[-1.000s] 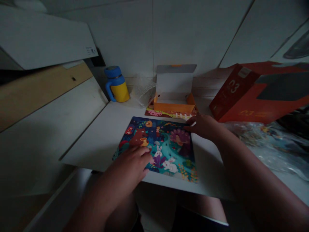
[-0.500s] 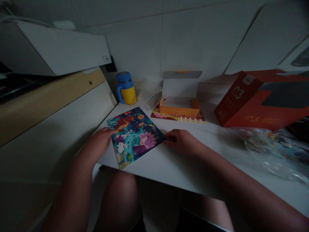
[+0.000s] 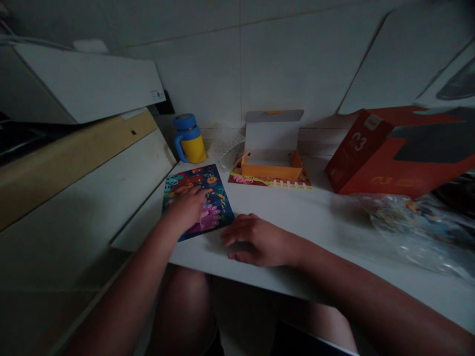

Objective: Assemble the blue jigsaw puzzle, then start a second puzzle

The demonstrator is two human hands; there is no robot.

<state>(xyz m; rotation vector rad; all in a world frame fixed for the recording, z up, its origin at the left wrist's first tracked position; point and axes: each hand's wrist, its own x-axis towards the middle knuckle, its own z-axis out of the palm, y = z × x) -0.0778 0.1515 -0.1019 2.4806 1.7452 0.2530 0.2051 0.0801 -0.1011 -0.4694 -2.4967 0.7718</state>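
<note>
A colourful picture board (image 3: pixel 218 200), printed with cartoon animals on dark blue, lies flat on the left part of the white table (image 3: pixel 267 207). Over its middle rests my left hand (image 3: pixel 189 205), fingers spread and covering part of the print. My right hand (image 3: pixel 256 240) is just off the board's lower right corner, low over the table, with its fingers apart and bent and nothing visible in them. What lies under my left palm is hidden.
Behind the board stand a blue and yellow mug (image 3: pixel 191 141) and crumpled bubble wrap (image 3: pixel 226 148). An open orange box (image 3: pixel 272 170) sits on a printed sheet (image 3: pixel 260 182). To the right are a red box (image 3: pixel 371 158) and a clear plastic bag (image 3: pixel 419 232) with small pieces.
The board has turned and lies squarer to the table's left side. My left hand has moved from its left edge onto its middle. My right hand has let go of its corner and come nearer.
</note>
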